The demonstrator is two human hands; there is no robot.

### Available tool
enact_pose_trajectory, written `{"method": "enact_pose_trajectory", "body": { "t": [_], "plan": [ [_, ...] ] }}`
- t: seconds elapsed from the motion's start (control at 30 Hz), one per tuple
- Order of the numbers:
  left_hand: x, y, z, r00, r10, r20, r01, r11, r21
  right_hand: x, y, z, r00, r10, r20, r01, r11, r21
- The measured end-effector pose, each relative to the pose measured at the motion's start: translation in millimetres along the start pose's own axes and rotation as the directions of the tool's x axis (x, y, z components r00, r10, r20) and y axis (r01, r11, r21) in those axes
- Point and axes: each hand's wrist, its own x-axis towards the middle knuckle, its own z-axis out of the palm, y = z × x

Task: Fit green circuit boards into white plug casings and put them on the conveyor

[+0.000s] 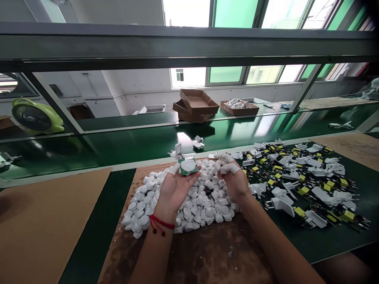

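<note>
The underside of the green circuit board (186, 173), gripped by the left hand (174, 190) above the heaped white pieces (142, 206), is hidden. The right hand (232, 175) is curled; whether anything is pinched cannot be told. Rounded pieces are piled on a stained brown sheet (207, 256); angular plug assemblies (282, 206), too overlapped to be counted, are spread across the green desk (308, 244).

White pieces (189, 215), heaped: plastic by look, smooth, matt. Plug housings (282, 206): smooth white plastic, soft sheen. Table (100, 225): green, dull. Long green strip (133, 144) behind: glossy, mirrors window light. Brown work board (207, 256): blotched, faint sheen, material unclear. Left sheet (53, 217): matt cardboard. Stacked trays (199, 101): cardboard, matt. Beam (189, 45): grey metal, smooth. Bracelet (162, 222): red cord.
</note>
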Motion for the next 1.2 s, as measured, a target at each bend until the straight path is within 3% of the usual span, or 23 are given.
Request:
{"method": "enact_pose_trajectory", "body": {
  "t": [0.07,0.17,0.33,0.43,0.5,0.6,0.67,0.77,0.83,1.03,1.2],
  "plan": [
    [-0.1,-5.1,0.4,0.998,-0.03,0.06,0.027,0.999,0.047,0.6,-0.2,-0.3,1.0,-0.02,-0.007,0.02,0.999,0.033],
    [0.6,-11.1,1.5,0.997,-0.034,0.075,0.03,0.998,0.059,1.6,1.3,0.2,0.994,-0.092,-0.053,0.088,0.994,-0.068],
    [-2.3,-14.0,2.2,0.991,-0.029,0.129,0.024,0.999,0.037,1.8,1.3,2.4,0.986,-0.165,-0.012,0.163,0.981,-0.106],
    [-5.7,-14.1,0.0,0.973,0.001,0.232,-0.049,0.978,0.202,0.6,-0.8,1.8,0.987,-0.162,0.003,0.161,0.981,-0.111],
    [-7.4,-13.7,-1.7,0.945,0.026,0.326,-0.169,0.893,0.417,0.6,-1.1,0.2,0.986,-0.167,0.003,0.167,0.981,-0.103],
    [-8.9,-11.9,-3.2,0.874,-0.003,0.486,-0.377,0.627,0.682,3.1,1.1,-3.5,0.99,-0.142,-0.011,0.142,0.99,-0.003],
    [-9.6,-10.8,-3.4,0.835,-0.019,0.551,-0.479,0.468,0.743,5.7,3.4,-6.4,0.996,-0.089,0.008,0.088,0.993,0.072],
    [-10.5,-10.7,-3.0,0.812,0.019,0.583,-0.551,0.354,0.756,8.9,5.3,-9.9,0.997,-0.019,0.069,0.01,0.992,0.122],
    [-10.8,-11.8,-2.7,0.809,0.043,0.587,-0.561,0.356,0.747,9.0,4.4,-10.6,0.994,-0.004,0.105,-0.008,0.993,0.116],
    [-11.0,-16.3,-2.8,0.804,0.053,0.592,-0.524,0.532,0.665,2.6,-2.7,-8.4,0.973,-0.071,0.22,0.063,0.997,0.043],
    [-12.4,-15.8,-1.9,0.802,0.065,0.594,-0.511,0.589,0.625,0.2,-4.3,-11.7,0.941,-0.116,0.319,0.096,0.992,0.078]
  ]
}}
